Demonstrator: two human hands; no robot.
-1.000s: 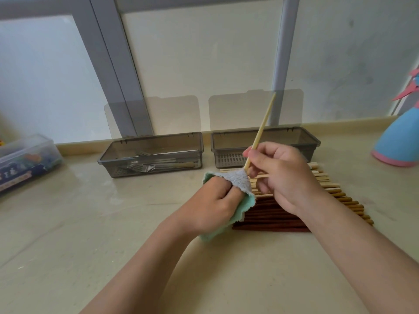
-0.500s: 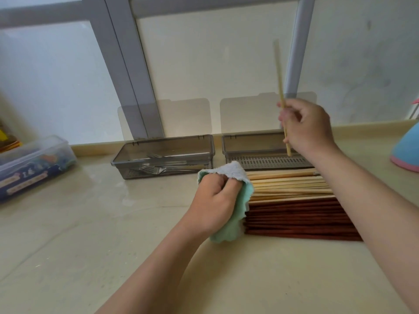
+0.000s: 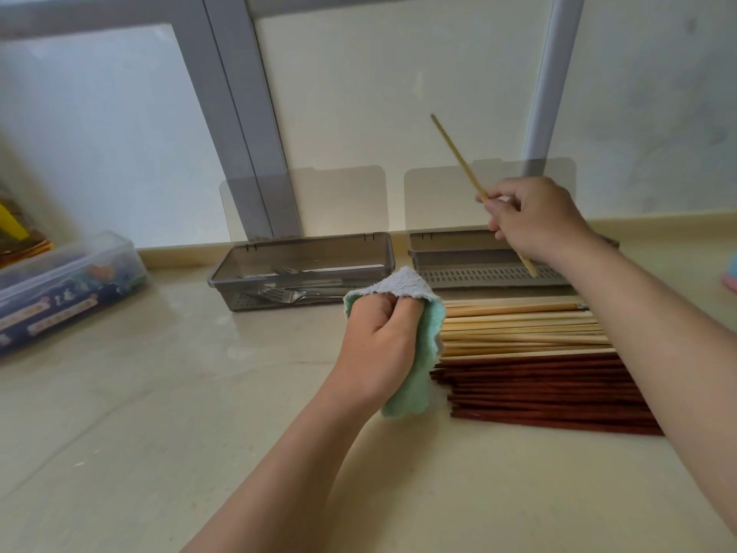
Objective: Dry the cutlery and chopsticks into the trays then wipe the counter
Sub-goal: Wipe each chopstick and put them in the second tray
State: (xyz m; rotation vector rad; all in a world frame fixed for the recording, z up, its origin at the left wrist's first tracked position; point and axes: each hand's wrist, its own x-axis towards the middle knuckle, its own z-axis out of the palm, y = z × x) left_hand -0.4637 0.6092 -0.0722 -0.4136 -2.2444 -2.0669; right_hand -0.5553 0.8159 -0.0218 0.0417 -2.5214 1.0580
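Note:
My right hand (image 3: 534, 219) pinches one pale bamboo chopstick (image 3: 458, 155) tilted over the right grey tray (image 3: 446, 243), its lower tip touching the tray's slotted floor. My left hand (image 3: 379, 341) grips a green and grey cloth (image 3: 418, 377) bunched at the left end of the chopstick pile. Pale chopsticks (image 3: 518, 329) lie in a row on the counter, with dark red chopsticks (image 3: 538, 393) nearer me. The left grey tray (image 3: 295, 249) holds forks and other metal cutlery (image 3: 287, 293).
Both trays have their clear lids standing open against the window wall. A clear plastic box (image 3: 60, 281) with colourful contents sits at the left edge. A pink and blue object (image 3: 732, 275) peeks in at the far right. The beige counter (image 3: 159, 413) spreads in front.
My right hand pulled the pale chopstick out of the cloth, lifted it and carried it back over the right tray, then tilted it down into the tray. The left hand kept hold of the cloth.

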